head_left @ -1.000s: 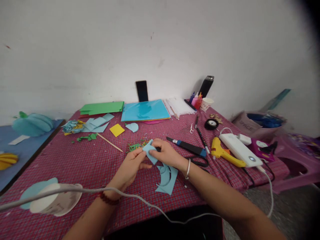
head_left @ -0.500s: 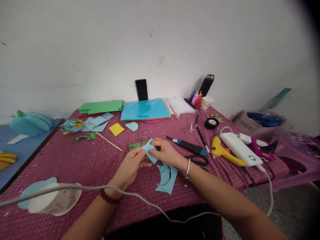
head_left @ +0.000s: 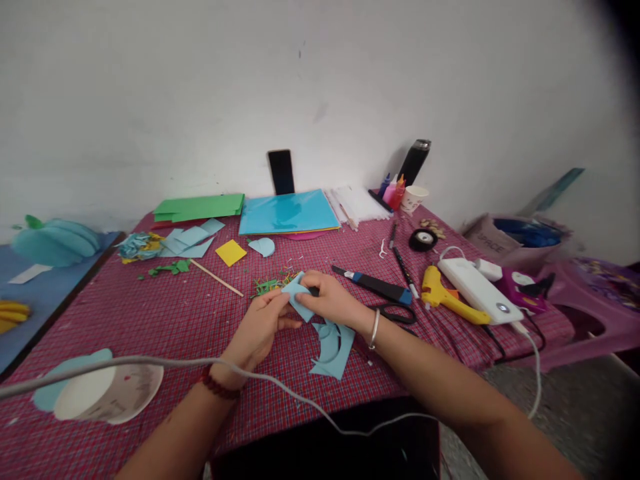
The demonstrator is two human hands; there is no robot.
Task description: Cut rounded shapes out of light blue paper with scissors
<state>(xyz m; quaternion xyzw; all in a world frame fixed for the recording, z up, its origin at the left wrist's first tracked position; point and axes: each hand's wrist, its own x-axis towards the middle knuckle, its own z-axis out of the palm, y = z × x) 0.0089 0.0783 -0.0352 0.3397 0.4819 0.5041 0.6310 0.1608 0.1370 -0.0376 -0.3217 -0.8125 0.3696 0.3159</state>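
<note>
A small piece of light blue paper [head_left: 299, 308] is pinched between my two hands above the middle of the table. My left hand [head_left: 261, 328] grips its left edge between thumb and fingertips. The fingers of my right hand [head_left: 331, 301] close on its upper right side, and something dark, too hidden to name, shows just behind them. Cut blue paper scraps [head_left: 337, 353] with curved edges lie below my right hand. Thin green and yellow paper clippings [head_left: 270, 285] are scattered just beyond the held paper.
To the right lie a box cutter [head_left: 380, 287], black-handled scissors [head_left: 400, 313], a yellow glue gun [head_left: 440, 297] and a white power strip [head_left: 475, 290]. A paper cup [head_left: 125, 393] lies at left front. A pale cable [head_left: 295, 395] crosses over my left wrist. A phone [head_left: 281, 172] leans on the wall.
The camera view has shifted slightly, so the table sits a little higher in the picture. Both hands keep hold of the blue paper in nearly the same pose.
</note>
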